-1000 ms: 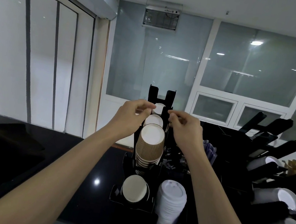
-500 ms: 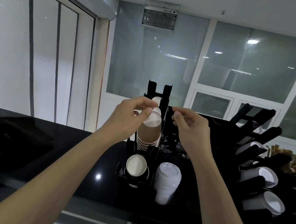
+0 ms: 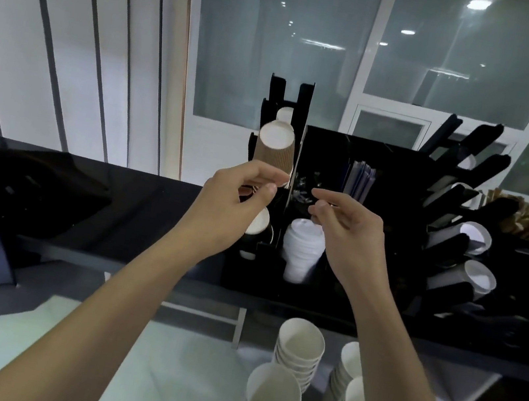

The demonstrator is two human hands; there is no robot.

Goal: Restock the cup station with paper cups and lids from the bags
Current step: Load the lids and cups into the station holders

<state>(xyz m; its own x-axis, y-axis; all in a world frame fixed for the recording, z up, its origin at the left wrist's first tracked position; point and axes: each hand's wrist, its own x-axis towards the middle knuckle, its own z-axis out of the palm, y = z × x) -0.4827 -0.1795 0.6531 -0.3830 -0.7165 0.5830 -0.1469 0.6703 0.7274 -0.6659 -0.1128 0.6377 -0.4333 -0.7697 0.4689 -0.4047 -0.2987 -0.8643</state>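
left hand (image 3: 239, 196) fingers pinched at base of brown cup stack (image 3: 275, 148) in black rack (image 3: 288, 107) at worktop's back edge | right hand (image 3: 343, 219) loosely curled, holds nothing | risk: stack tilts, could slip out | spare white cups (image 3: 298, 351) near front edge

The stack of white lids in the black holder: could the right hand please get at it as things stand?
Probably yes: the right hand holds nothing and hovers just above the white lids, whose top stands uncovered in the holder.
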